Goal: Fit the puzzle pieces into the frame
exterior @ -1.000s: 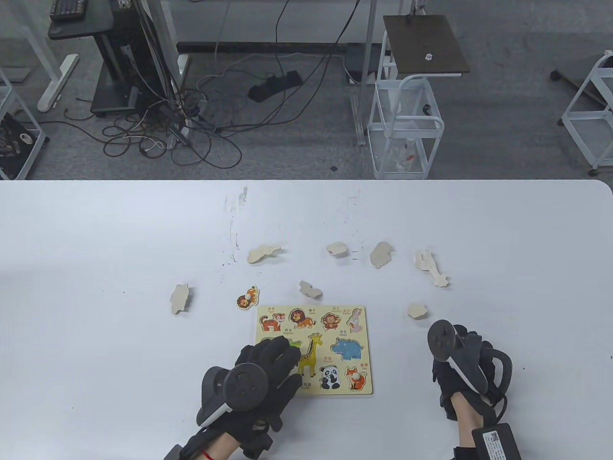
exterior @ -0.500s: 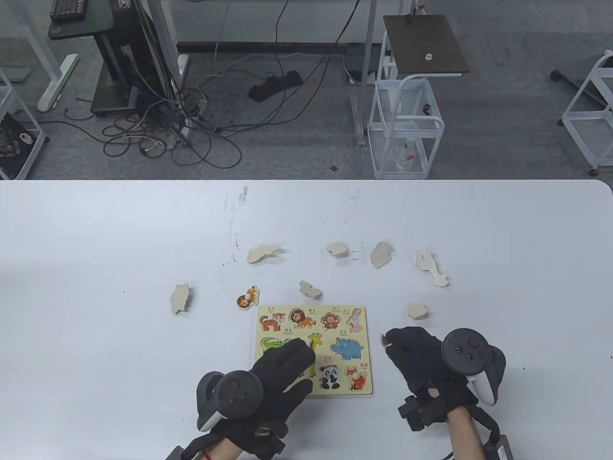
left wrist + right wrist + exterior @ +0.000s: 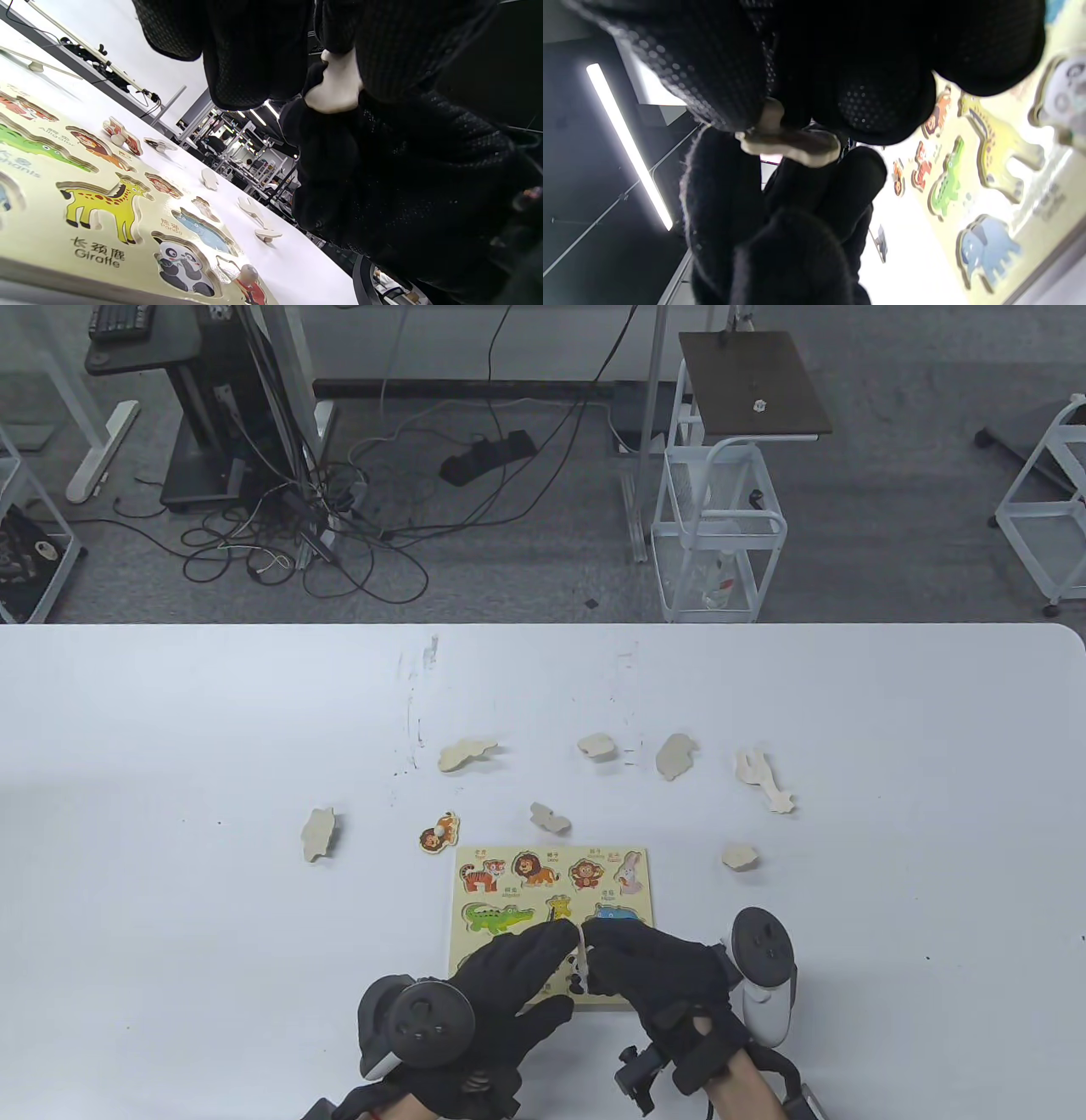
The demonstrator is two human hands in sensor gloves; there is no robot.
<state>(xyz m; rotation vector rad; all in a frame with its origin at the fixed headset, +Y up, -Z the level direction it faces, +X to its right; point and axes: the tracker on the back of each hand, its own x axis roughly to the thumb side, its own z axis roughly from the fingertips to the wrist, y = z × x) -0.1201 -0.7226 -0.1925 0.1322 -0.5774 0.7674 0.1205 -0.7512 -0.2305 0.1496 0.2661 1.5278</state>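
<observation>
Loose pieces (image 3: 674, 755) lie behind the frame (image 3: 468, 954) — hands over it.

Matt black knit gloves (image 3: 653, 976); pale wooden frame (image 3: 469, 943), smooth white table (image 3: 170, 729)

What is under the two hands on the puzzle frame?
The hands, left hand and right hand, cover the puzzle frame near its front edge. The right hand pinches a pale wooden piece. The panda recess shows only in the left wrist view.
</observation>
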